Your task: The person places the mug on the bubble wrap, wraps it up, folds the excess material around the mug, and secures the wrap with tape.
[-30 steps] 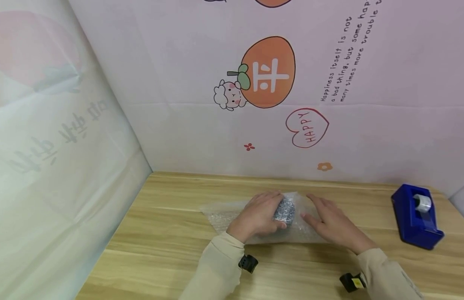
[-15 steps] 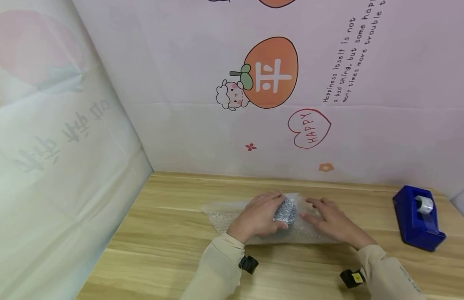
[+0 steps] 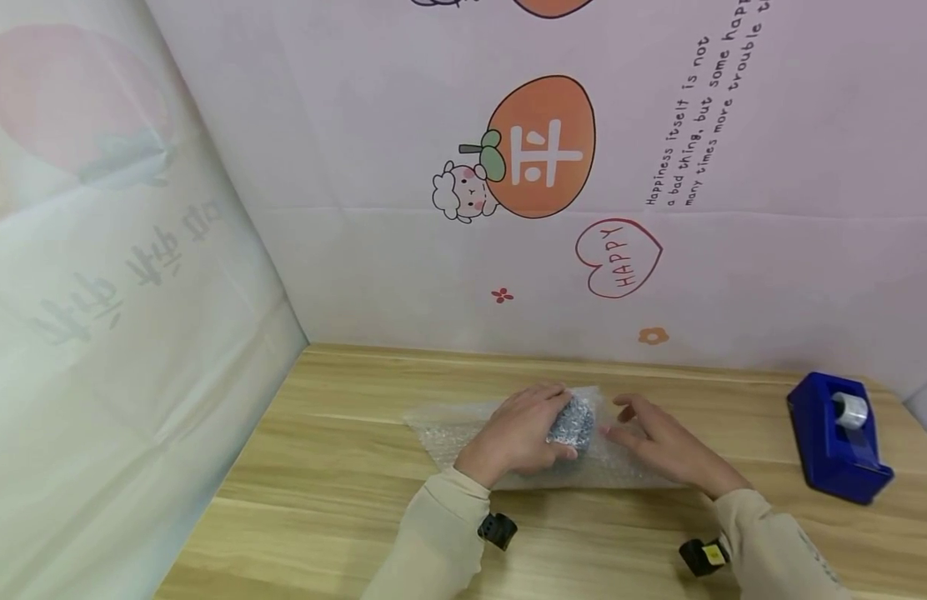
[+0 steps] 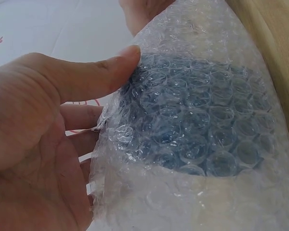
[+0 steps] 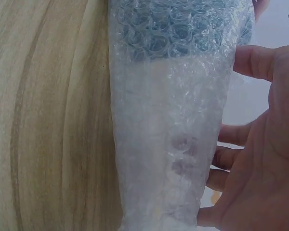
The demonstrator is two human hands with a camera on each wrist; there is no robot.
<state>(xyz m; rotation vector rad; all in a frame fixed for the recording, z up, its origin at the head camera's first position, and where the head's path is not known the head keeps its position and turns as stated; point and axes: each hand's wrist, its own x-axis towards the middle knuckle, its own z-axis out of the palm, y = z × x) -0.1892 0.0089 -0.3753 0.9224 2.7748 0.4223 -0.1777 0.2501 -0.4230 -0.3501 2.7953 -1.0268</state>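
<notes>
A blue object [image 4: 197,115], its kind unclear through the plastic, lies inside clear bubble wrap [image 3: 463,425] on the table. My left hand [image 3: 512,429] grips the wrapped bundle, thumb on the near side and fingers reaching over the far side, as the left wrist view also shows. At the bundle's right end is my right hand [image 3: 669,446], thumb and fingers loosely spread. In the right wrist view its thumb [image 5: 255,61] touches the wrap's edge, and the other fingertips go behind the film, partly hidden.
To the right stands a blue tape dispenser [image 3: 839,442] with a roll of clear tape [image 3: 852,411]. A printed white cloth [image 3: 373,275] hangs behind the wooden table [image 3: 321,500], and another cloth [image 3: 156,350] hangs at its left side.
My right hand's index finger has bent and drawn back slightly from the wrap's far edge. My left hand stays in place on the bundle. The head view has shifted a little.
</notes>
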